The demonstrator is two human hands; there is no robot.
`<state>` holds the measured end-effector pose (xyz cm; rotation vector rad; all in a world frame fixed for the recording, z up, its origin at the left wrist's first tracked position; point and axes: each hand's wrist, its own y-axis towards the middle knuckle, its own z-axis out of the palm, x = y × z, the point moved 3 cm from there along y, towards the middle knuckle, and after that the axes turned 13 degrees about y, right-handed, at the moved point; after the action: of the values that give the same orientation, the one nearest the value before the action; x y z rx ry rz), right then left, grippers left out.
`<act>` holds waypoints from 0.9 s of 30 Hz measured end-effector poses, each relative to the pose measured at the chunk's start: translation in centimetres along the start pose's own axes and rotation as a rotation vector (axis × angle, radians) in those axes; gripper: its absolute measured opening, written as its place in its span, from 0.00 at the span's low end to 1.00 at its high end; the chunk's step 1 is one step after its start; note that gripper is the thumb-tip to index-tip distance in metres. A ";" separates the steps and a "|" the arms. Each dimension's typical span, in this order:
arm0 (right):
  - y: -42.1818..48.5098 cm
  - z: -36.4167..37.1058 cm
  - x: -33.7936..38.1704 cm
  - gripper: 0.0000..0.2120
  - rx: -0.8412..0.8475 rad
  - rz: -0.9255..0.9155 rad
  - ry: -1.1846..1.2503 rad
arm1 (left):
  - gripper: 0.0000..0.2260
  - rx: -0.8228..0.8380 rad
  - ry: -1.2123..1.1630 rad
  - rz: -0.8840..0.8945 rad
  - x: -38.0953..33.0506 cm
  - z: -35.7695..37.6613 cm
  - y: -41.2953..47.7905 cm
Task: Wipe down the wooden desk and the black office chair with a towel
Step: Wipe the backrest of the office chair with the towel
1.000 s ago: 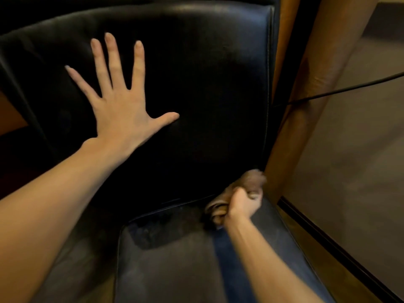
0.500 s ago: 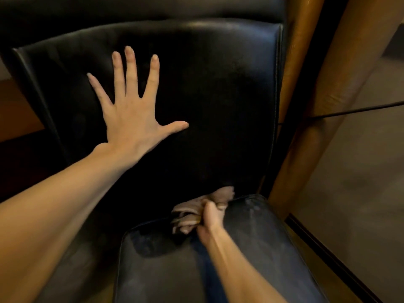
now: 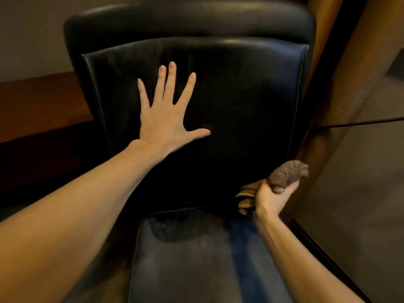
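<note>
Towel, brown and bunched, sits at 4 o'clock in the head view, gripped by the right hand. That hand's fingers curl tightly round it, with loose folds spilling out at the hand's 9 o'clock and a rounded wad at its 1 o'clock. The wad is at the lower right corner of the black office chair backrest, just above the seat; whether it touches cannot be told. The left hand, toward 11 o'clock of centre, lies flat on the backrest with its fingers straight and spread and its arm outstretched. The wooden desk shows at 9 o'clock.
</note>
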<state>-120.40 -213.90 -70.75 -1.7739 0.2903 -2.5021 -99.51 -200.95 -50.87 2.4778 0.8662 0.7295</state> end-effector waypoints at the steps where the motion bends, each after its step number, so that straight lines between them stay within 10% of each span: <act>1: -0.9 1.1 -1.2 0.47 -0.024 0.024 0.026 | 0.54 -0.007 -0.004 -0.005 0.2 0.2 -0.1; 10: -14.2 8.8 -13.2 0.41 0.270 0.603 0.230 | 0.46 -0.048 -0.027 -0.023 1.3 1.0 -0.4; 15: -11.0 4.3 -12.0 0.20 -0.038 0.311 0.122 | 0.44 -0.059 -0.014 0.077 1.7 0.3 -1.3; 20: -8.0 3.5 -10.0 0.36 -0.220 0.293 0.133 | 0.51 -0.101 0.135 -0.010 9.4 0.6 -5.0; 23: -7.4 4.8 -10.8 0.36 -0.143 0.355 0.160 | 0.63 0.112 -0.250 -0.428 14.5 2.5 -8.3; 27: -11.1 7.1 -10.9 0.11 -0.073 0.495 0.187 | 0.63 0.390 -0.983 -0.651 13.5 7.3 -10.5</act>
<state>-109.39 -202.14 -76.53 -1.2824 0.7374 -2.3091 -90.83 -185.98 -57.59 2.1673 1.3131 -0.8717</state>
